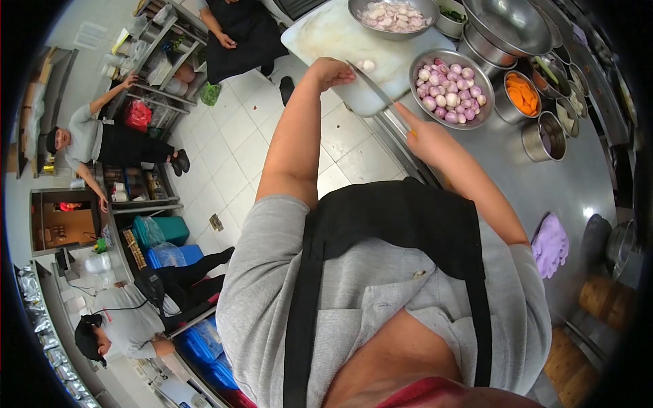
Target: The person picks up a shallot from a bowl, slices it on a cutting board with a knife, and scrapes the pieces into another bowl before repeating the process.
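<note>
On the white cutting board (326,34) beside the steel bowl of pink shallots (451,87), your left hand (332,70) curls over a peeled shallot (368,65) while your right hand (423,132) grips the knife (373,87).

White cutting board (340,34); purple shallots (450,85); orange carrot slices (522,94); lilac cloth (549,245).

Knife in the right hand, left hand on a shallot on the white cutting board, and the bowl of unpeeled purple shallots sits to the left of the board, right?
Not quite. The head view shows the bowl of unpeeled purple shallots to the right of the cutting board. The right hand does hold the knife, and the left hand rests by a shallot.
</note>
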A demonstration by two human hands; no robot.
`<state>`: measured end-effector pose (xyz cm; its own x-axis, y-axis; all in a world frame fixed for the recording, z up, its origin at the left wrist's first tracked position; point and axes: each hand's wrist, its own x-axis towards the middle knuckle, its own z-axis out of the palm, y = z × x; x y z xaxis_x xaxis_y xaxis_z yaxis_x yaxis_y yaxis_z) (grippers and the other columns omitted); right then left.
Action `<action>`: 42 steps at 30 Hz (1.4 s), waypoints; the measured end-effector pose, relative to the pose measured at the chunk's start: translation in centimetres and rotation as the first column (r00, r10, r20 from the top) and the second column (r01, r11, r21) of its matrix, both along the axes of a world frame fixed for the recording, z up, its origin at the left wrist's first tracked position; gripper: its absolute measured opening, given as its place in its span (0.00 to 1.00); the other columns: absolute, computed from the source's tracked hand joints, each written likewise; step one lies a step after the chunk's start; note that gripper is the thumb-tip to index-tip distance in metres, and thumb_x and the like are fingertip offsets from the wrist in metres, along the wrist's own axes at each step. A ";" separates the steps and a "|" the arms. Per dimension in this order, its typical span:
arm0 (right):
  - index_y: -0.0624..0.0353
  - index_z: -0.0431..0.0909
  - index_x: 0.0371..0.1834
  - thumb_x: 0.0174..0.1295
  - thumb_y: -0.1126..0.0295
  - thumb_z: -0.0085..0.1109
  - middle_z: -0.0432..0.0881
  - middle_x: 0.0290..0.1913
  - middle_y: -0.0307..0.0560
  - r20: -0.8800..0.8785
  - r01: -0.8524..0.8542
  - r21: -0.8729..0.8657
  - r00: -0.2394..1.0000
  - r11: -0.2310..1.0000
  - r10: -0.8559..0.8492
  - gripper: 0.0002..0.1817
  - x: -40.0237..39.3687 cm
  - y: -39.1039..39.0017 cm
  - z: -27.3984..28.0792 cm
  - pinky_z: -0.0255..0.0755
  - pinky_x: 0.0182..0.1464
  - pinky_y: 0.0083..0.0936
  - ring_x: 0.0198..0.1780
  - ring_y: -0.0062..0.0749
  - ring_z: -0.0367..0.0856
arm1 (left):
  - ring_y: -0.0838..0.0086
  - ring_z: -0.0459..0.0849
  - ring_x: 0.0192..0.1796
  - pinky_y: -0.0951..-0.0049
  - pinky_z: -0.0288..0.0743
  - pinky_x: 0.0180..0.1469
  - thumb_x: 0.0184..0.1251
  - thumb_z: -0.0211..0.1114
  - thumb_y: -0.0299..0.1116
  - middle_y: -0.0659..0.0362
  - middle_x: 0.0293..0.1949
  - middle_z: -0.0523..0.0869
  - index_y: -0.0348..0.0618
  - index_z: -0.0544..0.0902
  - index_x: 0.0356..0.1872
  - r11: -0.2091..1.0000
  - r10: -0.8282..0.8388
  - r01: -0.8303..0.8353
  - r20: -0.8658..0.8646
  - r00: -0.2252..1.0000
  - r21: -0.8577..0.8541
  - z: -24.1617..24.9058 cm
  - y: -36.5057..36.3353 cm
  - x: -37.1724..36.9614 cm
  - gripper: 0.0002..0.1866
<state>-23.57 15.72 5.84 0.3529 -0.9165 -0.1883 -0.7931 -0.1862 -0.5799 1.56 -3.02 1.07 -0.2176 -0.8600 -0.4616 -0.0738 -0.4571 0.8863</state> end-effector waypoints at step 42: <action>0.35 0.51 0.74 0.66 0.66 0.44 0.68 0.24 0.36 0.672 -0.108 0.652 0.540 0.751 -0.506 0.32 1.0 -1.0 -3.2 0.63 0.18 0.19 0.16 0.18 0.66 | 0.78 0.67 0.15 0.75 0.59 0.18 0.49 0.76 0.46 0.63 0.13 0.73 0.40 0.78 0.14 0.968 -0.237 0.228 0.702 0.671 0.108 0.8 -2.2 0.9 0.21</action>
